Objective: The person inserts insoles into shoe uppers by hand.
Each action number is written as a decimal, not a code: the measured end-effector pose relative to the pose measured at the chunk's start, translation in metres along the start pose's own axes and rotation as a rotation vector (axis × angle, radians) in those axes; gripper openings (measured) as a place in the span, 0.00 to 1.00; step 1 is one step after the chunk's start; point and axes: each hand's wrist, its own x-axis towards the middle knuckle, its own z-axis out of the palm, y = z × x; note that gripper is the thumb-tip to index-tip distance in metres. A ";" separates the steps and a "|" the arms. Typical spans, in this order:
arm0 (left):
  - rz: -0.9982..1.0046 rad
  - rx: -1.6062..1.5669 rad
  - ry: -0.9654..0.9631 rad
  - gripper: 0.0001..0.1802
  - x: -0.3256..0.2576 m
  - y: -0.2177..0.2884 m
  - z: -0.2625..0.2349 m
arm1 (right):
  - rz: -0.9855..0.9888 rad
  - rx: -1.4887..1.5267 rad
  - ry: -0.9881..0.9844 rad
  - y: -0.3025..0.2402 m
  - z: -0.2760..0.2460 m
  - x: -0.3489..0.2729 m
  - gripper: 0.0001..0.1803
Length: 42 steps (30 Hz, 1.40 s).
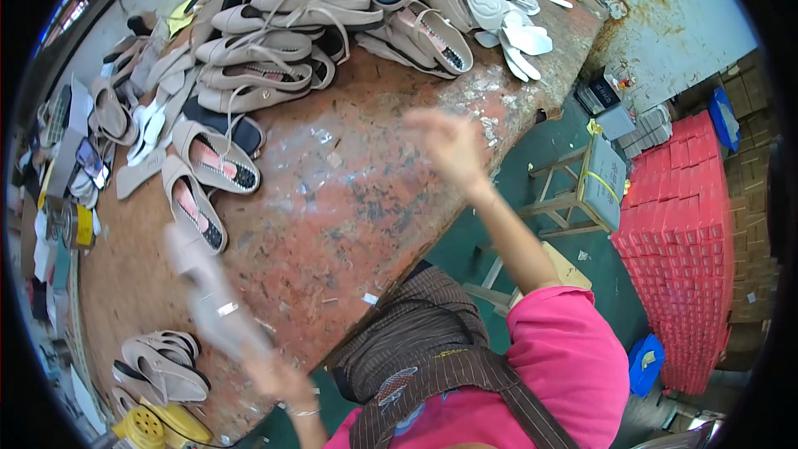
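Note:
Low on the left, my left hand (278, 378) is closed on a beige shoe (218, 308), blurred by motion, held over the table. Over the middle of the worktable (357, 224), my right hand (449, 150) holds nothing, its slightly blurred fingers stretched out and apart. Two beige shoes with pink and dark insoles, a nearer shoe (196, 206) and a farther shoe (218, 158), lie side by side at the left. Beyond my right hand is a large pile of beige slingback shoes (266, 50), with a single shoe (432, 37) at its right end.
White insole pieces (515, 37) lie at the far edge. More beige shoes (166, 363) and a yellow tool (158, 426) sit at the near left. Right of the table are a wooden stool (573, 187), a stack of red boxes (673, 258) and a blue container (645, 363).

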 end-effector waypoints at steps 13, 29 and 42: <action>-0.299 1.194 0.130 0.26 0.109 -0.073 -0.081 | 0.068 -0.352 0.284 0.043 -0.038 0.086 0.09; -0.413 -0.720 -0.513 0.32 0.106 0.042 0.103 | -0.540 -0.874 0.573 0.127 -0.152 0.220 0.17; -0.143 -0.318 -0.422 0.16 0.081 0.043 0.096 | 0.216 -0.299 0.355 0.121 -0.175 0.247 0.33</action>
